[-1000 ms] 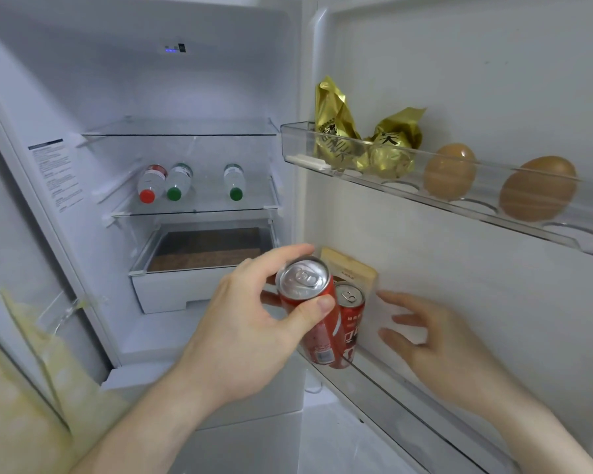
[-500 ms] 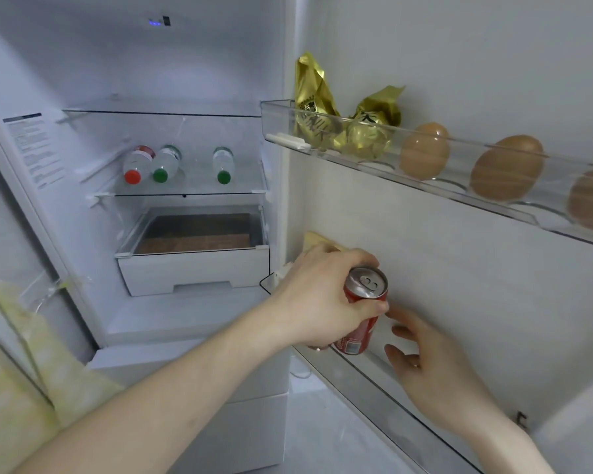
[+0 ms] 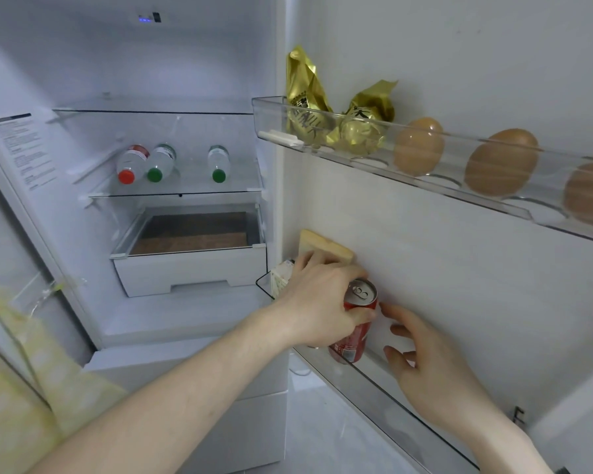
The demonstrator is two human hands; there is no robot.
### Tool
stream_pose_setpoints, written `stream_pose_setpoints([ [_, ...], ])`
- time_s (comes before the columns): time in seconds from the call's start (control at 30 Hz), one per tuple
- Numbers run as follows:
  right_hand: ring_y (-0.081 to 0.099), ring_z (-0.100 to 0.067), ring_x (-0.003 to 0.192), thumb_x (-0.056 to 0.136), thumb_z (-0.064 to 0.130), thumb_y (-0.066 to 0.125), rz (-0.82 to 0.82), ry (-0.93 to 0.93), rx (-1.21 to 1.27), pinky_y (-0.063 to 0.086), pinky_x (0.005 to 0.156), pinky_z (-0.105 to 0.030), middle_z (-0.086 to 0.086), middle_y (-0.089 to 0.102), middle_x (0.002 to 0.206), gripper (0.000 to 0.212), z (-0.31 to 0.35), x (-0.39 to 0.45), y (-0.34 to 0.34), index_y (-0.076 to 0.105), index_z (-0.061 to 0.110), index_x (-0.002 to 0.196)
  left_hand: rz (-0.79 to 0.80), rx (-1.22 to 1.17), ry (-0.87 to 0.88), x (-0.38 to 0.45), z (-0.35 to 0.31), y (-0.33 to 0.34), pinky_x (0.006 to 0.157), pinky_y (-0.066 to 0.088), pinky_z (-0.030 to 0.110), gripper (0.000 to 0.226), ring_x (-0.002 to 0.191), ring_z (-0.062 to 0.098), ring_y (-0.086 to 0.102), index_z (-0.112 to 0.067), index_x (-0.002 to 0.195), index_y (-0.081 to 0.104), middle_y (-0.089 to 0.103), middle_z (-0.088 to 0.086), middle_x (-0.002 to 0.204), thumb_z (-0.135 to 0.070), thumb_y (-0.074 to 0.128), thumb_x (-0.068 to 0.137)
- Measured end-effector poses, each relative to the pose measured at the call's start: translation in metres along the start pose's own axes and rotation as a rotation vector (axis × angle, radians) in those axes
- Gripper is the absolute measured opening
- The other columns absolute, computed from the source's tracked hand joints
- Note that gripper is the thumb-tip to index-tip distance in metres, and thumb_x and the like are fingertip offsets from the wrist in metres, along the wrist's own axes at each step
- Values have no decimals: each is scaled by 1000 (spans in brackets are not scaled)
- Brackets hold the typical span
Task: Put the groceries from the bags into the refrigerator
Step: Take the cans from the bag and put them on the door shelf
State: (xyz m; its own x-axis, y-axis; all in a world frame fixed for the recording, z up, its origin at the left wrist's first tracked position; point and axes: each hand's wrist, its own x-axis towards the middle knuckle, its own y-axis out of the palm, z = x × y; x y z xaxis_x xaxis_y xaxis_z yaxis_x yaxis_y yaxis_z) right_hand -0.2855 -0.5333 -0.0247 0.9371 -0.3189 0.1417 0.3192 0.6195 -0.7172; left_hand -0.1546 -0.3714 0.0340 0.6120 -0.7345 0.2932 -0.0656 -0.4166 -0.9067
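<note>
My left hand (image 3: 319, 302) grips a red soda can (image 3: 355, 323) that stands in the lower door shelf (image 3: 384, 401) of the open refrigerator. My right hand (image 3: 432, 367) is beside the can on its right, fingers apart, one fingertip close to the can's side, holding nothing. A beige carton (image 3: 326, 248) and a white carton (image 3: 283, 275) stand in the same shelf behind my left hand. A second can seen earlier is hidden by my hand.
The upper door shelf (image 3: 425, 172) holds two gold foil packets (image 3: 308, 94) and several brown eggs (image 3: 420, 145). Three bottles (image 3: 158, 162) lie on a glass shelf inside. Below is a white drawer (image 3: 189, 268). A yellow bag (image 3: 18, 388) hangs at the left.
My left hand carried the can rightward and down into the lower door shelf. My right hand stayed beside it, close to the can.
</note>
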Motion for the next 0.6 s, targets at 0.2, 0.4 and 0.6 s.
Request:
stream_pose_setpoints([
  [0.2, 57, 7, 117, 99, 9, 58, -79, -3, 94, 49, 83, -14, 32, 57, 127, 55, 7, -3, -5, 48, 52, 132, 36, 7, 25, -5, 1, -5, 117, 15, 38, 63, 142, 21, 30, -33, 146, 47, 46, -7, 151, -59, 59, 90],
  [0.4, 64, 3, 109, 95, 2, 62, -424, -105, 277, 51, 74, -8, 18, 68, 122, 45, 46, -20, -22, 66, 41, 118, -185, -123, -13, -68, 37, -40, 119, 20, 28, 58, 143, 4, 27, -35, 146, 50, 40, -20, 151, -56, 55, 92],
  [0.6, 67, -10, 114, 90, -1, 69, -216, -355, 360, 57, 80, -19, 16, 65, 127, 45, 118, -25, 17, 71, 36, 116, -310, -88, -267, -173, 104, -80, 114, 31, 27, 52, 142, -8, 26, -44, 141, 52, 35, -38, 146, -56, 53, 90],
])
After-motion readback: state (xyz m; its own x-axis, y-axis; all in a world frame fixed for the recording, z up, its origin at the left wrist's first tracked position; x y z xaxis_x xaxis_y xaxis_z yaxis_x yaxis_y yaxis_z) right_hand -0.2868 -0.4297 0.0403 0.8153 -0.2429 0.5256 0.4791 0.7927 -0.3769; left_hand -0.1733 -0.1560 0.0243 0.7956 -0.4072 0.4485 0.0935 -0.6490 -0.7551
